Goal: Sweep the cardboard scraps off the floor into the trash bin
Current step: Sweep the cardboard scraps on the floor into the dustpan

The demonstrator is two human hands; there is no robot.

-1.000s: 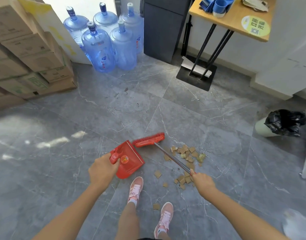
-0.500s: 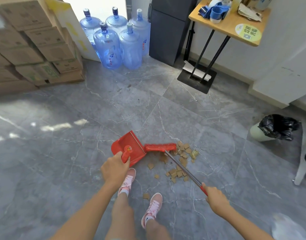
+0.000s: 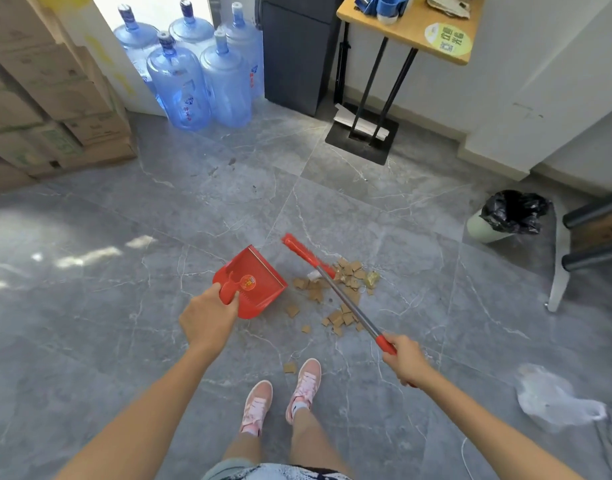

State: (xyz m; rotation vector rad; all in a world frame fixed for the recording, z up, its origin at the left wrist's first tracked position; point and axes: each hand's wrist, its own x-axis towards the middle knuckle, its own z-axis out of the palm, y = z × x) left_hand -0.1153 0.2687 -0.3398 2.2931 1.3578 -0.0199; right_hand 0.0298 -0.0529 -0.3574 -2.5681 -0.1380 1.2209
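My left hand [image 3: 207, 318] grips the handle of a red dustpan [image 3: 252, 282], which is tilted just above the grey floor left of the scraps. My right hand [image 3: 406, 358] holds the red grip of a broom; its metal shaft [image 3: 349, 306] runs up and left to the red broom head [image 3: 306, 252] at the far edge of the pile. Several brown cardboard scraps [image 3: 346, 289] lie scattered under the shaft, and one stray scrap [image 3: 289, 367] sits by my right shoe. The trash bin [image 3: 505, 216], pale green with a black liner, stands at the right.
Water bottles [image 3: 193, 81] and stacked cardboard boxes [image 3: 55, 109] stand at the back left. A dark cabinet [image 3: 297, 53] and a table on a black base [image 3: 363, 136] are behind. A white stool leg [image 3: 557, 271] is beside the bin; a plastic bag [image 3: 553, 400] lies at the right.
The broom head swung from lying level beside the dustpan to pointing up and left past the pile. My feet stepped back, and the dustpan shifted slightly with my left hand.
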